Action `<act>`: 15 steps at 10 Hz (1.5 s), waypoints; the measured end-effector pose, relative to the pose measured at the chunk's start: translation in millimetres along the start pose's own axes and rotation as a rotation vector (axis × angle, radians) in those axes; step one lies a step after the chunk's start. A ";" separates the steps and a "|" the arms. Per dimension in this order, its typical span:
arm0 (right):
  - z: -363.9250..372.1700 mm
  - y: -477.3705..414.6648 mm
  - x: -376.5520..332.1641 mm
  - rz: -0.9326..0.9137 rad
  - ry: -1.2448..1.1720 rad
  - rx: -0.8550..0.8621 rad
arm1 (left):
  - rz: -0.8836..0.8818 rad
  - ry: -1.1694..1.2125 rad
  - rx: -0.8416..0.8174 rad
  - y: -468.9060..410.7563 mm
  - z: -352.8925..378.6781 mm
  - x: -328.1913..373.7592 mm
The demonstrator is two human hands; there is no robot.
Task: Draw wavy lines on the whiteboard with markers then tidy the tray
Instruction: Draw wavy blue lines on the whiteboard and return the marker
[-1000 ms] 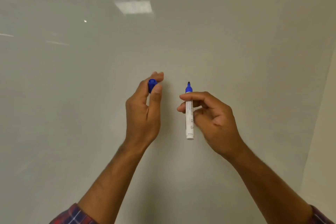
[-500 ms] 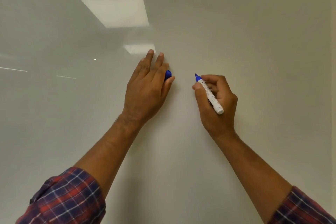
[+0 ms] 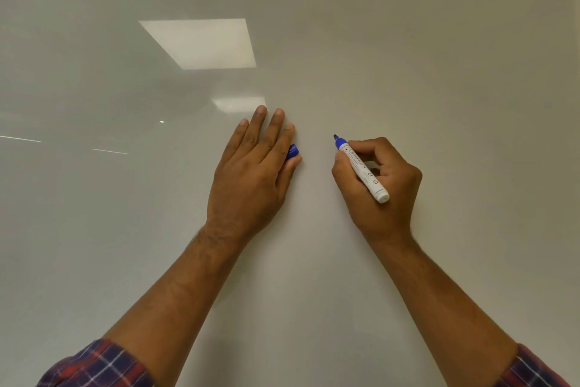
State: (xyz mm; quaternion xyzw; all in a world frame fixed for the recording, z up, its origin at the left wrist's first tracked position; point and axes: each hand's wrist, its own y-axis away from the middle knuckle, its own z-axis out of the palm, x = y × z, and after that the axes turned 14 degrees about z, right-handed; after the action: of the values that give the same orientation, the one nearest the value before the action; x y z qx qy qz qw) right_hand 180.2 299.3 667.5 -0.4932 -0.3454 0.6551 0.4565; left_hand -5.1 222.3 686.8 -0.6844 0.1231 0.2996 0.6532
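Whiteboard (image 3: 423, 41) fills the view. Right hand (image 3: 387, 195), right of centre, curls its fingers round a white marker (image 3: 365, 173). The marker's long axis runs diagonally, its uncapped blue tip (image 3: 336, 137) pointing far-left at the board; contact cannot be told. Left hand (image 3: 251, 176) lies flat on the board, fingers straight, thumb pinching the blue cap (image 3: 292, 151).

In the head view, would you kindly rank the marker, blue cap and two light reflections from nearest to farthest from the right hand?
1. marker, gripped in the right hand.
2. cap, leftward, pinched by the left hand.
3. small reflection, up left.
4. large reflection, higher still.
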 end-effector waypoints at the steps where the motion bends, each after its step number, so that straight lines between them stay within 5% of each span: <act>1: 0.1 -1.9 -2.0 0.021 0.008 -0.002 | -0.005 0.007 -0.005 0.2 -0.8 0.4; 4: -3.5 11.0 -6.5 -0.050 0.096 -0.101 | -0.006 0.013 0.008 1.7 -1.5 -0.2; 10: -68.6 152.6 31.8 0.125 0.222 -0.155 | -0.023 0.018 0.089 3.8 -1.1 1.9; 13: -72.0 237.7 52.7 0.025 0.382 -0.127 | -0.032 0.026 0.077 3.6 0.2 2.6; 15: -84.6 233.6 44.2 0.275 0.228 -0.206 | -0.038 0.028 0.087 1.8 -1.1 2.5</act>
State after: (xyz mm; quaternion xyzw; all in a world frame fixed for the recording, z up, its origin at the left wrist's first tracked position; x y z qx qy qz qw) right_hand 197.2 260.4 418.8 -0.6510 -0.2860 0.6122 0.3458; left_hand -3.8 221.5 683.9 -0.6615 0.1321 0.2721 0.6862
